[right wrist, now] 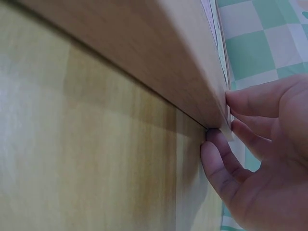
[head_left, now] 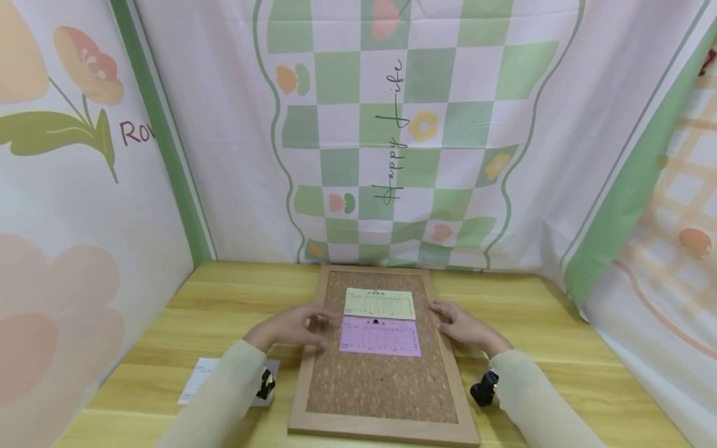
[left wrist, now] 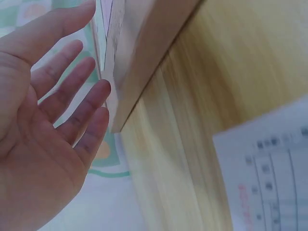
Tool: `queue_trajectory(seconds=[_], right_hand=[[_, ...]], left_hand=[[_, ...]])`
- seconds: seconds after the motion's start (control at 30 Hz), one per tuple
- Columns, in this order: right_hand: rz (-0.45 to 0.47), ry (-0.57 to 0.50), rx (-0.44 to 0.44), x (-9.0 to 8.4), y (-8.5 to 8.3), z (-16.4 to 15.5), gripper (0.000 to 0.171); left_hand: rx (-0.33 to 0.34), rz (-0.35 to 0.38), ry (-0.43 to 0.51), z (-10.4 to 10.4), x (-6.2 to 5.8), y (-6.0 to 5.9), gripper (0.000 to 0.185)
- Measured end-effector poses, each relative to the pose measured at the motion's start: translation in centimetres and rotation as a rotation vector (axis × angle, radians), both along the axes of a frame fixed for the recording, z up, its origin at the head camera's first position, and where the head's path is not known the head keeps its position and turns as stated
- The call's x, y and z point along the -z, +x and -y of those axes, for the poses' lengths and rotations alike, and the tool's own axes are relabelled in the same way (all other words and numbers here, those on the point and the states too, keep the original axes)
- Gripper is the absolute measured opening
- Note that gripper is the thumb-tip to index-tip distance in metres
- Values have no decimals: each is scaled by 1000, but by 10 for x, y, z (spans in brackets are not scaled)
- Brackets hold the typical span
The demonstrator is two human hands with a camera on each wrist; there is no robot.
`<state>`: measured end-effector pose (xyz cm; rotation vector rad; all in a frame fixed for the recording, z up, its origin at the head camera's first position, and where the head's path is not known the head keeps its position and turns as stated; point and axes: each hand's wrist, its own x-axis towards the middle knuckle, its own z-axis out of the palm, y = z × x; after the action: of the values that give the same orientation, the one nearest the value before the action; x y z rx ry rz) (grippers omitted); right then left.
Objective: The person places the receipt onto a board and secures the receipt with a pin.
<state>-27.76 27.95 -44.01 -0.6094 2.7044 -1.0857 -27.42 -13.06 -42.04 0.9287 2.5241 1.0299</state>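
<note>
Fabric hanging (head_left: 336,130), pale with green checks, flower prints and the words "Happy Life", closes off the back. Printed fabric also stands at both sides. Below it is the wood-grain surface (head_left: 241,289).

The board (head_left: 381,389), cork in a light wooden frame, lies lengthwise on the middle of the surface, its far end near the hanging. Two light sleeves, left (head_left: 215,398) and right (head_left: 540,398), come in from the near side, one on each side of the board.

Of the hands, the left hand (head_left: 288,326) is at the board's left edge, fingers spread and loosely bent, holding nothing. The right hand (head_left: 462,326) is partly closed about the right edge of the frame, thumb at the upper edge and bent fingers lower down the side.

A loose white sheet (head_left: 192,378) lies on the surface left of the board, partly covered by the left sleeve. On the cork, a purple sheet (head_left: 381,339) lies directly below a yellow sheet (head_left: 378,305); both bear printed grids, their text too small to read. A black fastener (head_left: 376,322) sits at the purple sheet's top edge.
</note>
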Motion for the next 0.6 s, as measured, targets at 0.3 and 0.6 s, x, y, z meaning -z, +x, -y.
queue_trajectory(seconds=[0.3, 0.6], right_hand=[[-21, 17, -6, -2, 1, -3, 54], [39, -8, 25, -1, 1, 1, 53]], left_hand=[[-32, -16, -27, 16, 2, 3, 59], [-77, -23, -17, 38, 1, 12, 60]])
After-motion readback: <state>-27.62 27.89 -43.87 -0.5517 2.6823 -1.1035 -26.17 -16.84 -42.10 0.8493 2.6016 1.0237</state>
